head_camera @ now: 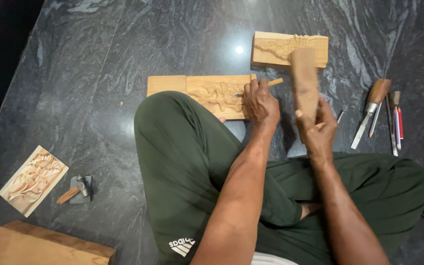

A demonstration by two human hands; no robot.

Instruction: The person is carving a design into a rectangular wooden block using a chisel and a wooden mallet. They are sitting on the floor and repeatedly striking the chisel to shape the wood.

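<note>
Lying far left on dark stone floor [99,73]: carved panel [33,180], small hammer [79,186], plain wood block [45,245]. Resting centre, against green-trousered knee [172,132]: relief board [207,93]. Left hand [261,104] clenching chisel [271,83], tip prob. touching the carving. Right hand [318,130] gripping wooden mallet [304,81], raised upright. Sitting behind: second carved board [276,49]. Lying far right: spare chisels & pencils [381,115].
</note>
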